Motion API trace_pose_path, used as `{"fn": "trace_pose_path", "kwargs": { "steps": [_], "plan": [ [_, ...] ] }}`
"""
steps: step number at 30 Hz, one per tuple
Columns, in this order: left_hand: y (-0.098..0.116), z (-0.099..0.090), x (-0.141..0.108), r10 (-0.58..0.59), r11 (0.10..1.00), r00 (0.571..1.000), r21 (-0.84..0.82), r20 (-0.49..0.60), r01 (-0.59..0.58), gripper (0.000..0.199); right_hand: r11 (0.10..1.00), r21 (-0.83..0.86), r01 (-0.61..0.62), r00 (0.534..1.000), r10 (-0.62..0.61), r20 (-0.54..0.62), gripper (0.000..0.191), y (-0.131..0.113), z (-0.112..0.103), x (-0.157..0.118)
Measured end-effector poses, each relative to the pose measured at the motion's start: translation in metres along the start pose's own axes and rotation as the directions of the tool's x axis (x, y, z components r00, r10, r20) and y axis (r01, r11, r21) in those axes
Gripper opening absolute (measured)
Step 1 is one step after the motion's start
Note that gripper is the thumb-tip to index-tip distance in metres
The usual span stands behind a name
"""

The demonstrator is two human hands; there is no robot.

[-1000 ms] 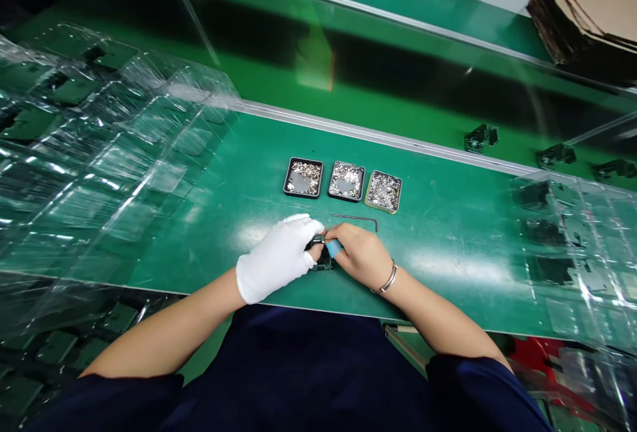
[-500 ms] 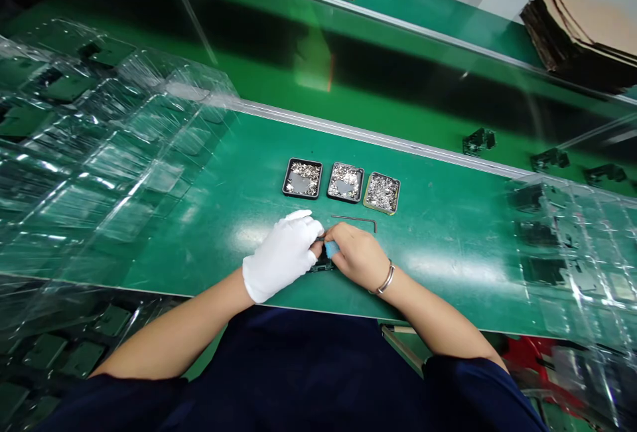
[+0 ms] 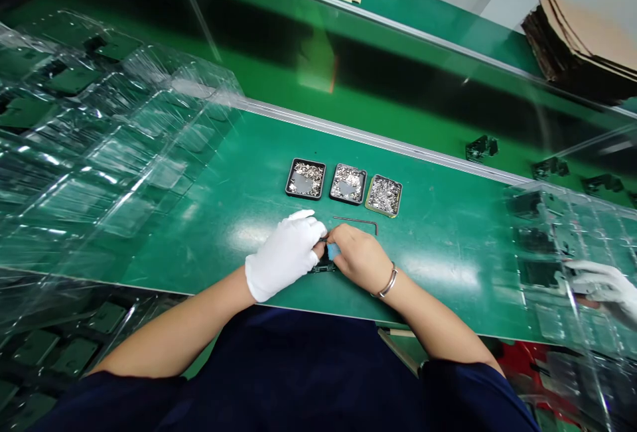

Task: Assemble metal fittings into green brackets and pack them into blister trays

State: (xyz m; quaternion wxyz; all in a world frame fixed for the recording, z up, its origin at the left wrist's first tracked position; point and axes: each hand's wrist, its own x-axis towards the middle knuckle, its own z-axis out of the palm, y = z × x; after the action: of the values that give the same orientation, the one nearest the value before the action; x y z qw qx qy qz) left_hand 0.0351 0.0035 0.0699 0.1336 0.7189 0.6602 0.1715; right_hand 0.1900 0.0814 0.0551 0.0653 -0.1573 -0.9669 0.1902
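Note:
My left hand (image 3: 286,256), in a white glove with bare fingertips, is closed on a small dark part (image 3: 323,267) near the front edge of the green table. My bare right hand (image 3: 363,256) pinches at the same part from the other side, with light blue material at its fingers. The part is mostly hidden between both hands. Just beyond them lies a hex key (image 3: 355,221). Three small trays (image 3: 322,180) (image 3: 333,186) (image 3: 368,201) of shiny metal pieces stand in a row behind the key.
Clear plastic trays (image 3: 149,133) are stacked at the left, and more (image 3: 577,239) stand at the right. Another person's gloved hand (image 3: 604,286) reaches over the right trays. Dark parts (image 3: 482,148) stand beyond the metal rail (image 3: 348,133). Cardboard (image 3: 592,40) is piled at the back right.
Another person's gloved hand has come into view at the right. My hands keep their hold on the dark part, and the view has shifted slightly.

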Motion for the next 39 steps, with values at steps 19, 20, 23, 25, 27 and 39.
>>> {"fn": "trace_pose_path", "kwargs": {
  "steps": [19,20,23,25,27,39],
  "plan": [
    [-0.023,0.022,-0.03,-0.194,0.957,0.979,-0.234,-0.066,0.174,0.055,0.964,-0.046,-0.26,0.965,0.26,-0.008,0.018,0.045,-0.001,0.001],
    [-0.026,0.021,-0.032,-0.195,0.954,0.979,-0.245,-0.062,0.175,0.058,0.966,-0.089,-0.245,0.968,0.248,0.026,0.019,0.047,-0.001,0.001],
    [-0.036,0.021,-0.036,-0.184,0.95,0.983,-0.259,-0.015,0.174,0.061,0.979,-0.081,-0.185,0.978,0.192,0.085,0.027,0.05,0.002,-0.001],
    [-0.04,0.021,-0.038,-0.18,0.95,0.984,-0.26,0.001,0.174,0.058,0.99,0.037,-0.136,0.987,0.133,0.086,0.032,0.049,0.006,-0.001],
    [-0.042,0.023,-0.038,-0.183,0.949,0.983,-0.263,-0.005,0.176,0.056,0.981,0.167,-0.102,0.991,0.086,0.098,0.034,0.048,0.008,-0.001],
    [-0.042,0.02,-0.037,-0.158,0.956,0.987,-0.254,-0.019,0.148,0.056,0.977,0.037,-0.211,0.944,0.194,0.268,0.036,0.03,0.002,0.007]
  ]
}}
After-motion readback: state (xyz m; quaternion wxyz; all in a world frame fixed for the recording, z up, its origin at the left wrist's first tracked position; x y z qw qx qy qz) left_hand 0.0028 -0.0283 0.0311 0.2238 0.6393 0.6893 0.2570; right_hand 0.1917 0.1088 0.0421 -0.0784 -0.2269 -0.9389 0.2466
